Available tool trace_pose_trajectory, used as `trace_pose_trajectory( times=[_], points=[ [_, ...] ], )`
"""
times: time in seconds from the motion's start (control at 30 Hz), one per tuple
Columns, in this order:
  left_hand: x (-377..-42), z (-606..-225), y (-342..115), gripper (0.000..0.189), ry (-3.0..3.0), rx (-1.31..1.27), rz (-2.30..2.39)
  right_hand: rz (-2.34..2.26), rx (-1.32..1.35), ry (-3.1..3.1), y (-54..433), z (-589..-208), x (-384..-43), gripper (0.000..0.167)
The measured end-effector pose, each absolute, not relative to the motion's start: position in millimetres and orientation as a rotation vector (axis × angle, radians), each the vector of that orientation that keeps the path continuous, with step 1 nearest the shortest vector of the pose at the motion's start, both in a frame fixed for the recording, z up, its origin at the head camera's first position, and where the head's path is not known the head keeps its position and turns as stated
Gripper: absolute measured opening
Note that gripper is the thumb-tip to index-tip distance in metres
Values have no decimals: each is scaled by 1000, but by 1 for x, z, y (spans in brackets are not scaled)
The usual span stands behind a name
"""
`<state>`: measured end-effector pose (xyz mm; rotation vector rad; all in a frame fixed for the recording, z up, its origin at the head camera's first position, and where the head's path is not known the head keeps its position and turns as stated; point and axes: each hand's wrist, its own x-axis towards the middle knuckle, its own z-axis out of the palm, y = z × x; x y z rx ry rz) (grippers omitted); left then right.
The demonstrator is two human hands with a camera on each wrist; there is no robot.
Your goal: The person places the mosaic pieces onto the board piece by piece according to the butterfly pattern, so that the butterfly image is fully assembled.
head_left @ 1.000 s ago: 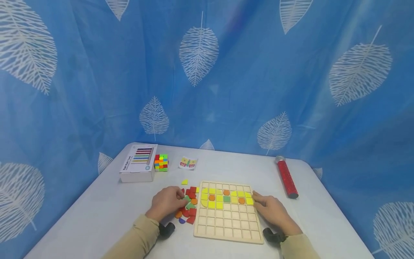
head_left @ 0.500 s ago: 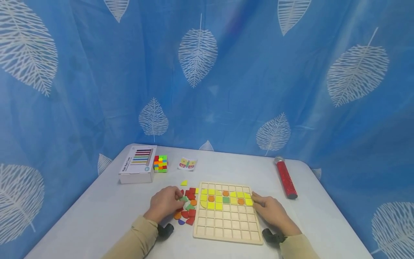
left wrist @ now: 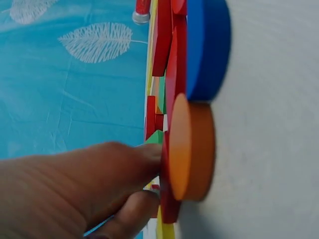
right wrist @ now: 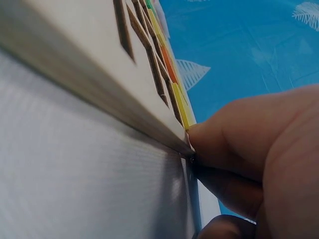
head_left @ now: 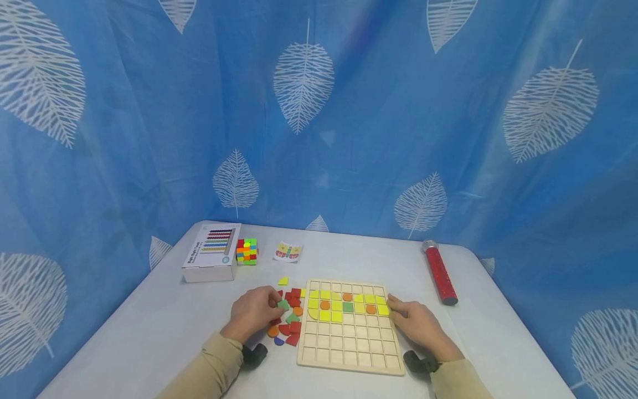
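Note:
A wooden grid board (head_left: 356, 349) lies on the table, its upper rows partly filled with yellow, orange and green pieces. My left hand (head_left: 251, 313) is over the loose pieces left of the board, pinching a green square piece (head_left: 283, 305) at its fingertips. Close by, the left wrist view shows an orange disc (left wrist: 192, 149), a blue piece (left wrist: 207, 50) and red pieces (left wrist: 163, 37); the thumb partly hides the green piece. My right hand (head_left: 418, 324) grips the board's right edge, with thumb against the rim in the right wrist view.
Behind the board lie a printed picture card (head_left: 287, 252), a puzzle cube (head_left: 247, 252) and a white box (head_left: 211, 253). A red glittery tube with a silver end (head_left: 441, 274) lies at the right. A single yellow piece (head_left: 283, 281) sits behind the pile.
The left hand has drawn the green piece slightly left, away from the other green piece in the pile. The right hand and the board stay in place.

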<state>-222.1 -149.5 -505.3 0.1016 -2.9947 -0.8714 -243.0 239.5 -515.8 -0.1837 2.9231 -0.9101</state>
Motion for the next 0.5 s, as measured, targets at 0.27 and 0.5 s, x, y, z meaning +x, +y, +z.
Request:
trace_pose_trajectory(
  times=[0.27,0.5],
  points=[
    [-225,-507,-153,16,-2895,140,-1096,-900,-166,2918,240,-515,-242,47],
    [-221,-499,-146,15,-2767,157,-1243,-901,-174,2918,239,-516,-243,46]
  ],
)
